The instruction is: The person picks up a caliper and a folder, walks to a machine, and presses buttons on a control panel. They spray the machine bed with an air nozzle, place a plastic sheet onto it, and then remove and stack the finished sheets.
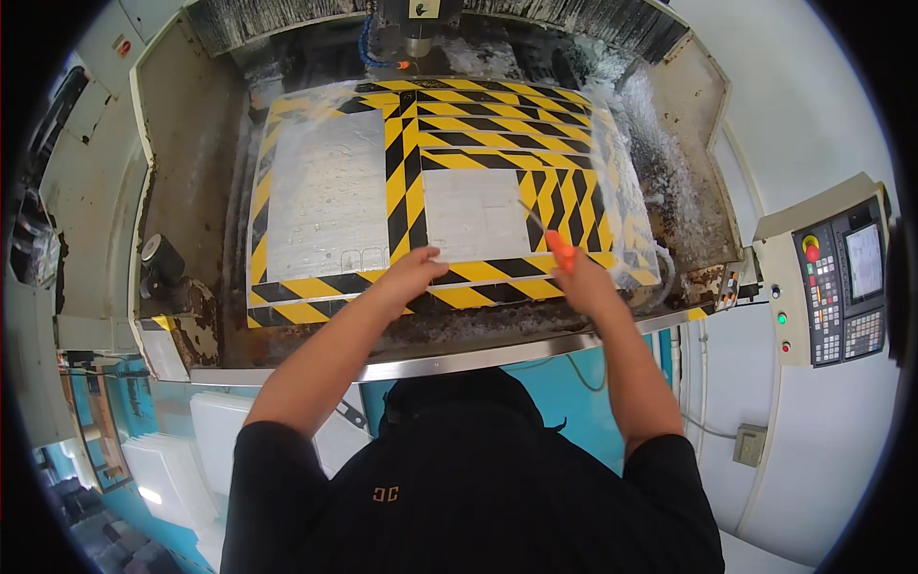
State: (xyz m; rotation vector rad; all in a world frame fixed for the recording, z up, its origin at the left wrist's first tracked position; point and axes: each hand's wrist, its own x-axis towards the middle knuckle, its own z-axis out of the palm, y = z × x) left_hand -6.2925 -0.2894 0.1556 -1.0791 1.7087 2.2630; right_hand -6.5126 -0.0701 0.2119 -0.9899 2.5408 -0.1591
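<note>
My right hand (585,285) grips the orange-red handle of a screwdriver (559,251), its thin metal shaft pointing up and left over the right part of the bed. The shaft's tip is near the edge between a bare whitish panel (475,212) and short upright black-and-yellow strips (564,206). I cannot tell if the tip touches the surface. My left hand (413,275) holds nothing, fingers apart and pointing right, over the lower striped tape (497,292) below the panel. Long striped strips (507,124) run across the bed's upper right.
A large whitish plate (325,201) fills the bed's left side. A machine spindle (418,43) with a blue coolant hose (365,43) hangs at the back. Wet white residue (631,124) lies along the right. A metal front edge (430,366) passes beneath my forearms; a control panel (841,277) stands right.
</note>
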